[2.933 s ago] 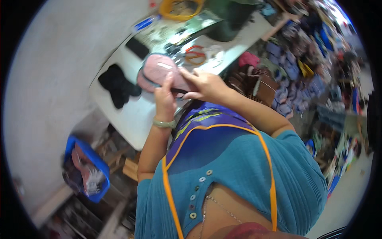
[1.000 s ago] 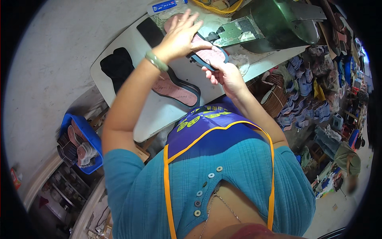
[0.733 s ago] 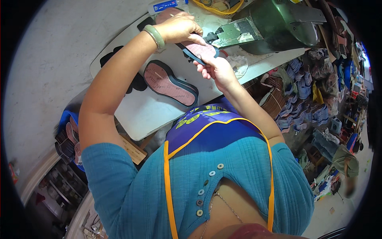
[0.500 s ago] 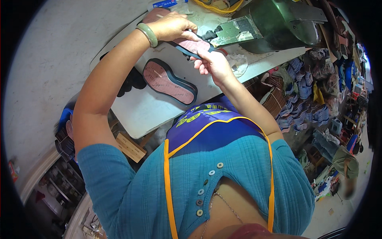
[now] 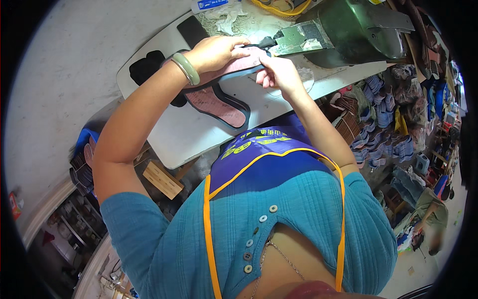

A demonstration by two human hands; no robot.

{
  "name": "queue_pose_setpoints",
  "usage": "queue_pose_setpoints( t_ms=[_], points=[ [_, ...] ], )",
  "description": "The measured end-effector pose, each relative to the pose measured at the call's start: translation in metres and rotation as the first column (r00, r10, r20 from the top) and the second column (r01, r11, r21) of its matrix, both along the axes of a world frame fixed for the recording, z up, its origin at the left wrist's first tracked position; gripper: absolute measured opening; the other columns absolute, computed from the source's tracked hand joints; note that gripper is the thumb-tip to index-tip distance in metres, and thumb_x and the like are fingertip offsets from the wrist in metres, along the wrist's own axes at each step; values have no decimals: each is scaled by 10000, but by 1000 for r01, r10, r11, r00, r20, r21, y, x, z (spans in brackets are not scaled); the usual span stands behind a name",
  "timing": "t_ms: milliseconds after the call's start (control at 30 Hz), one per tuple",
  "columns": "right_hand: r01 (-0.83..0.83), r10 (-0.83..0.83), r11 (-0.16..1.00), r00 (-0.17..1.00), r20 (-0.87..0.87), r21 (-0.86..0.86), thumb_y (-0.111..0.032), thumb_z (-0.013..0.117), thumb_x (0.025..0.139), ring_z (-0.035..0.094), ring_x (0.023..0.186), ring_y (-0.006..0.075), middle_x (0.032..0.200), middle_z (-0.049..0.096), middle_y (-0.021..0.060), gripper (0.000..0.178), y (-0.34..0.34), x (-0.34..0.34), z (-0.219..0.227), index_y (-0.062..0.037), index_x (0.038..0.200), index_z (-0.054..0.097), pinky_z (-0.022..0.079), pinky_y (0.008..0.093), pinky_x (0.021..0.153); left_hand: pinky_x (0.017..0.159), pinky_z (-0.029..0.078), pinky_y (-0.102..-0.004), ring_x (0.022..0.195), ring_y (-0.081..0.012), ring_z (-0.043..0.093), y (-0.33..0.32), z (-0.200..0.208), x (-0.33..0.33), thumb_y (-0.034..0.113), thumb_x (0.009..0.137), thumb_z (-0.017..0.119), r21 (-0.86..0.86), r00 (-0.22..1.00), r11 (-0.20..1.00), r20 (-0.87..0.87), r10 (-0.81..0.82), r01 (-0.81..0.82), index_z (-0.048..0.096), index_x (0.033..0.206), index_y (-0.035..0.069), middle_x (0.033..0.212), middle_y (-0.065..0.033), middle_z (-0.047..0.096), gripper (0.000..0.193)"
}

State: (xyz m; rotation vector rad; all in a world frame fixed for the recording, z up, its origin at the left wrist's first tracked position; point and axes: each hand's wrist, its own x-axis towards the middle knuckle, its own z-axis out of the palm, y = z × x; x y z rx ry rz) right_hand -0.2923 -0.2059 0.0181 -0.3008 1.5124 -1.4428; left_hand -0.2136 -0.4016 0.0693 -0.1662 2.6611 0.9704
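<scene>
Under the head of a green sewing machine (image 5: 303,39), a pink-faced shoe sole with a dark rim (image 5: 231,67) lies between my hands. My left hand (image 5: 216,54), with a green bangle at its wrist, grips the sole's far edge, fingers bent over it. At the sole's right end my right hand (image 5: 283,75) pinches the rim between thumb and curled fingers. A second pink sole (image 5: 224,112) rests on the white table (image 5: 169,142) just nearer to me, partly covered by the held one. The stitching point itself is hidden by dark parts.
Black pieces (image 5: 144,67) lie at the table's left, and a dark flat pad (image 5: 192,31) farther back. Tangled thread (image 5: 226,20) and a yellow-rimmed basket (image 5: 286,7) are at the back. Bundled striped shoe parts (image 5: 378,107) are heaped at right; a wooden stool (image 5: 163,179) stands below left.
The held sole has swung flatter, its left end coming nearer to me and over the second sole. My left hand moved nearer with it; my right hand shifted slightly right.
</scene>
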Motion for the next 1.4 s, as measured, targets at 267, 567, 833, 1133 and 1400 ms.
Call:
queue_pose_setpoints(
  t_ms=[267, 567, 833, 1133, 1400],
  points=[
    [32, -30, 999, 996, -83, 18, -307, 526, 930, 533, 438, 79, 621, 652, 74, 378, 0, 3, 4, -20, 712, 640, 344, 197, 404, 918, 440, -323, 1069, -273, 587, 16, -12, 8, 327, 930, 549, 114, 990, 984, -1, 140, -139, 480, 1311, 49, 1186, -186, 602, 477],
    [35, -25, 998, 981, -194, 48, -299, 543, 923, 503, 419, 97, 579, 607, 68, 375, 8, 17, 2, -10, 701, 633, 351, 223, 403, 816, 483, -350, 901, -297, 639, 36, -48, 21, 335, 885, 590, 405, 904, 823, 19, 428, -398, 476, 1290, 24, 993, -212, 650, 523],
    [-104, -74, 987, 396, -915, -125, -126, 517, 859, 628, 708, 301, 768, 616, 172, 160, 48, 20, -32, -20, 927, 616, 503, 387, 657, 817, 480, -426, 971, -413, 603, 67, -59, 13, 425, 871, 561, 259, 738, 799, -307, 601, -543, 462, 1269, 5, 1031, -273, 623, 587],
    [127, 75, 985, 305, -950, 118, -255, 528, 877, 637, 723, 290, 809, 645, 128, 216, 53, 25, -5, -137, 992, 668, 518, 387, 639, 878, 439, -461, 1021, -445, 569, 77, -52, -3, 457, 907, 490, 28, 634, 694, -380, 673, -719, 443, 1257, -37, 1091, -301, 595, 607],
    [171, -42, 985, 186, -982, -9, -261, 527, 876, 646, 610, 274, 701, 653, 123, 222, 37, 16, -28, -110, 910, 686, 499, 401, 523, 891, 422, -477, 1045, -464, 544, 70, -50, -10, 472, 911, 489, 60, 584, 640, -352, 732, -766, 454, 1211, -58, 1126, -320, 566, 610]
  ],
)
